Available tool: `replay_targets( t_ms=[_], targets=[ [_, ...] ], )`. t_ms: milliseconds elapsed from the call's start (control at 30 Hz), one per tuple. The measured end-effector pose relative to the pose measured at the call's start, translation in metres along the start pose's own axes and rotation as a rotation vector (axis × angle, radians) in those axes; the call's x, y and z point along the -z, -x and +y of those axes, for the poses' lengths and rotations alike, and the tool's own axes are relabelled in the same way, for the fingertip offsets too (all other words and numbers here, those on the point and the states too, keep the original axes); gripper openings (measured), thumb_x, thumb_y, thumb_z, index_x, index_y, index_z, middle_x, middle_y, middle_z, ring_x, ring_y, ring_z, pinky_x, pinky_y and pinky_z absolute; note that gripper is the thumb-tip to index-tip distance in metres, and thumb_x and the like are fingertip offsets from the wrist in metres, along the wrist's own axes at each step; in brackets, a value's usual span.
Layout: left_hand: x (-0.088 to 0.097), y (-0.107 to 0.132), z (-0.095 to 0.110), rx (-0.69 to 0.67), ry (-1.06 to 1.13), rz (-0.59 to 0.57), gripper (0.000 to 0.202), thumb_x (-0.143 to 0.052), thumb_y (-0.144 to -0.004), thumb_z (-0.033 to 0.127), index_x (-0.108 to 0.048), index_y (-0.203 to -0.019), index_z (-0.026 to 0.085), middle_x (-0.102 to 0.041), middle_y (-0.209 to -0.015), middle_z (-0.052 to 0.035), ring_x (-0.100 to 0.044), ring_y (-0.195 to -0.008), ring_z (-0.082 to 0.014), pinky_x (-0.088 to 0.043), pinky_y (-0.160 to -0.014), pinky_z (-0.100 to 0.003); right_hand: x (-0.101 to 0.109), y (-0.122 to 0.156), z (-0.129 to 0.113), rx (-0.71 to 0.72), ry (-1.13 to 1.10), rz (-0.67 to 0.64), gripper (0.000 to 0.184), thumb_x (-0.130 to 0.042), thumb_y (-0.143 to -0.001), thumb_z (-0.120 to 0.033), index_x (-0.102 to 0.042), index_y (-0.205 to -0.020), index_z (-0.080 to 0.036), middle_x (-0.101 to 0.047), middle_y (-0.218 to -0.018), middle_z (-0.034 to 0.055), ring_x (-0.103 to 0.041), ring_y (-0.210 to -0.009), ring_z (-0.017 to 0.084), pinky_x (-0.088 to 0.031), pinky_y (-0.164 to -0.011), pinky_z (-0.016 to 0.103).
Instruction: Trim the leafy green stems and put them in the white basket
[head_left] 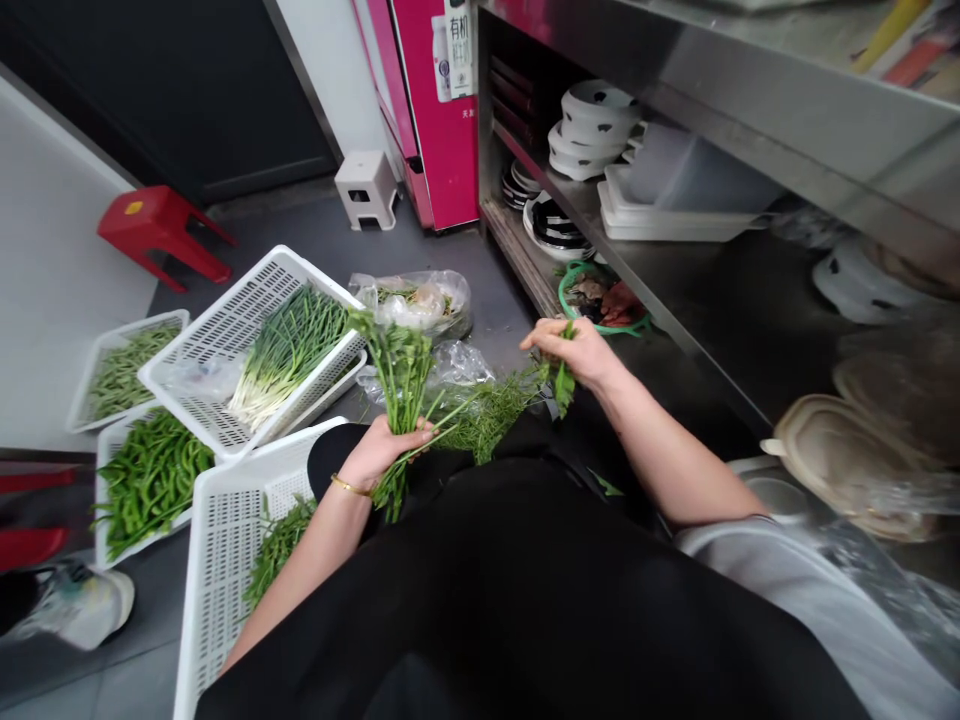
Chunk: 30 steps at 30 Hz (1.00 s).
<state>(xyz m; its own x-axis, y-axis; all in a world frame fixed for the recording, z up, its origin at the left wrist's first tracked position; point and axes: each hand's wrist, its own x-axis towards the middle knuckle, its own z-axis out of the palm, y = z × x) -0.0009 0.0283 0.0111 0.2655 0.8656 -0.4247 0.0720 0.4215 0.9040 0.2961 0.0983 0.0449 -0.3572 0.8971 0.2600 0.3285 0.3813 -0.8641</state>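
Note:
My left hand is closed round a bunch of long-stemmed leafy greens, with the leaves at the top and the stems below the fist. To the right, apart from that bunch, my right hand pinches a small green leafy sprig that hangs from the fingers. Between the two hands, lower down, lies a heap of loose thin greens beside clear plastic. A white slotted basket by my left forearm contains more leafy greens, partly hidden by the arm.
White baskets hold scallions, green peppers and green beans. A plastic bag lies on the floor ahead. Red and white stools stand behind. Metal shelving with dishes borders my right. Another person's shoe shows at left.

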Motion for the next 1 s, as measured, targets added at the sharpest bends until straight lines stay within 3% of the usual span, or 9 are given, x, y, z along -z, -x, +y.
replay_targets(
  t_ms=[100, 200, 300, 400, 600, 733, 767, 833, 1000],
  targets=[
    [-0.009, -0.006, 0.005, 0.017, 0.016, -0.004, 0.022, -0.078, -0.058, 0.025, -0.065, -0.07, 0.011, -0.059, -0.059, -0.0006, -0.05, -0.049, -0.0099, -0.039, -0.045, -0.022, -0.026, -0.004, -0.021, 0.198, 0.222, -0.234, 0.025, -0.05, -0.086, -0.031, -0.07, -0.086, -0.016, -0.063, -0.086, 0.006, -0.057, -0.078, 0.013, -0.041, -0.067, 0.025],
    [-0.016, -0.01, 0.008, -0.015, 0.032, -0.032, 0.024, -0.078, -0.058, 0.025, -0.065, -0.071, 0.011, -0.06, -0.06, -0.0003, -0.05, -0.049, -0.01, -0.039, -0.045, -0.022, -0.06, -0.006, -0.032, 0.308, 0.546, -0.551, 0.021, -0.049, -0.084, -0.021, -0.069, -0.086, -0.016, -0.065, -0.086, 0.0075, -0.056, -0.069, 0.013, -0.037, -0.059, 0.024],
    [-0.016, -0.01, 0.006, -0.031, -0.01, -0.073, 0.023, -0.078, -0.058, 0.024, -0.066, -0.072, 0.01, -0.059, -0.059, -0.0005, -0.051, -0.051, -0.0101, -0.039, -0.047, -0.021, -0.078, -0.006, -0.028, 0.345, 0.608, -0.753, 0.02, -0.049, -0.083, -0.021, -0.067, -0.079, -0.014, -0.066, -0.075, 0.0068, -0.054, -0.061, 0.013, -0.033, -0.055, 0.024],
    [-0.012, -0.008, 0.001, -0.003, 0.025, -0.108, 0.023, -0.077, -0.06, 0.026, -0.066, -0.074, 0.01, -0.059, -0.057, -0.0008, -0.051, -0.049, -0.0106, -0.039, -0.045, -0.022, -0.075, -0.004, -0.016, 0.27, 0.409, -0.663, 0.023, -0.047, -0.085, -0.024, -0.065, -0.076, -0.013, -0.066, -0.074, 0.0059, -0.056, -0.065, 0.012, -0.036, -0.061, 0.023],
    [0.001, -0.007, -0.003, 0.06, 0.096, 0.026, 0.026, -0.078, -0.057, 0.025, -0.067, -0.076, 0.011, -0.061, -0.055, -0.0005, -0.053, -0.047, -0.0106, -0.041, -0.045, -0.022, -0.042, 0.0, 0.013, -0.162, -0.073, -0.346, 0.025, -0.051, -0.082, -0.033, -0.063, -0.074, -0.013, -0.062, -0.061, -0.0003, -0.055, -0.058, 0.009, -0.04, -0.061, 0.021],
    [0.0, -0.009, -0.003, 0.033, 0.07, 0.081, 0.024, -0.078, -0.057, 0.025, -0.067, -0.073, 0.01, -0.06, -0.052, 0.0001, -0.052, -0.045, -0.0099, -0.04, -0.046, -0.022, -0.016, 0.002, 0.03, -0.331, -0.248, 0.16, 0.027, -0.051, -0.08, -0.039, -0.059, -0.073, -0.014, -0.055, -0.055, -0.0025, -0.046, -0.047, 0.008, -0.036, -0.051, 0.02],
    [-0.002, -0.01, -0.003, 0.032, 0.062, 0.1, 0.024, -0.077, -0.057, 0.026, -0.067, -0.072, 0.011, -0.06, -0.052, 0.0001, -0.052, -0.046, -0.0103, -0.04, -0.046, -0.022, -0.011, 0.003, 0.03, -0.336, -0.238, 0.216, 0.028, -0.049, -0.081, -0.039, -0.058, -0.073, -0.014, -0.054, -0.055, -0.0027, -0.045, -0.046, 0.008, -0.035, -0.05, 0.02],
    [-0.007, -0.013, -0.003, 0.02, 0.033, 0.146, 0.022, -0.077, -0.057, 0.026, -0.066, -0.07, 0.011, -0.06, -0.053, 0.0003, -0.053, -0.047, -0.011, -0.04, -0.047, -0.022, -0.01, 0.005, 0.02, -0.264, -0.112, 0.15, 0.029, -0.048, -0.083, -0.039, -0.059, -0.074, -0.014, -0.056, -0.058, -0.0008, -0.048, -0.051, 0.009, -0.037, -0.053, 0.021],
    [-0.022, -0.021, 0.0, -0.047, -0.139, 0.174, 0.016, -0.074, -0.062, 0.025, -0.066, -0.066, 0.011, -0.061, -0.055, -0.0003, -0.053, -0.051, -0.0113, -0.041, -0.051, -0.023, -0.052, 0.004, -0.028, 0.122, 0.579, -0.427, 0.018, -0.05, -0.084, -0.023, -0.063, -0.088, -0.012, -0.067, -0.086, 0.0112, -0.061, -0.075, 0.017, -0.041, -0.064, 0.026]
  ],
)
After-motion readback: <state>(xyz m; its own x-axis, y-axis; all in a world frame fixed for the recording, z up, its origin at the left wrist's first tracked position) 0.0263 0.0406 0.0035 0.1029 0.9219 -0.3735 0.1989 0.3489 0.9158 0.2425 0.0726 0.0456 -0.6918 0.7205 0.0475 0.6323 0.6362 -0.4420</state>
